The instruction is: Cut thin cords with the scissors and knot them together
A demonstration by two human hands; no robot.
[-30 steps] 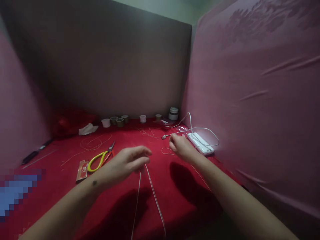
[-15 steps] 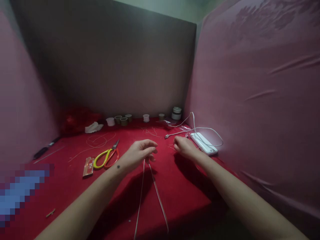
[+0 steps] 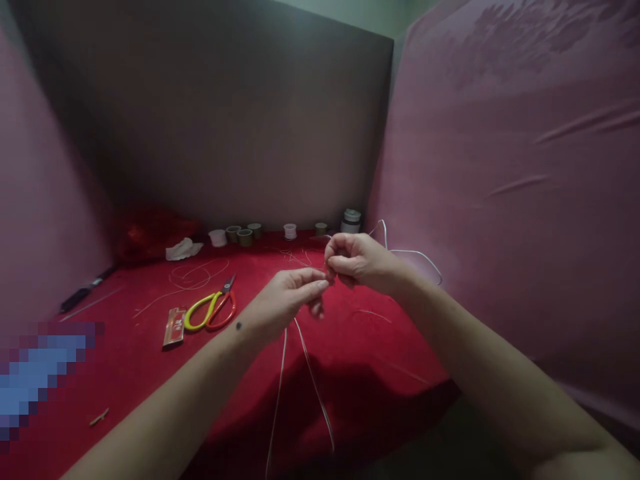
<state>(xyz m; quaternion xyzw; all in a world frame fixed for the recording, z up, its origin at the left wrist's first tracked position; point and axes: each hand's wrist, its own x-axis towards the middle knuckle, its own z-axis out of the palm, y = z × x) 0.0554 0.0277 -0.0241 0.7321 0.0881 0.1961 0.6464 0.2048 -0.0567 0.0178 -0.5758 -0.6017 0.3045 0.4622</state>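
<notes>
My left hand (image 3: 297, 293) is closed in a pinch on a thin pale cord (image 3: 283, 373). Two lengths of it run down from below the palm toward the front of the red cloth. Touching or almost touching those fingertips is my right hand (image 3: 357, 260), its thumb and forefinger pressed together on what looks like a fine strand of cord. The bit between the fingertips is too small to make out. Below the right hand a thin pale strand (image 3: 374, 313) shows against the cloth.
Left of the hands lie yellow-and-red-handled scissors (image 3: 213, 310) and a small red-and-gold packet (image 3: 174, 327). Several spools (image 3: 245, 238) and a lidded jar (image 3: 351, 221) line the back. A white cable (image 3: 417, 253) curves behind my right hand. Loose thread (image 3: 193, 287) lies on the cloth.
My right hand has moved up and left to meet my left hand, now covering the white power bank and cable plug. My left hand has shifted slightly right, its fingers now pinched.
</notes>
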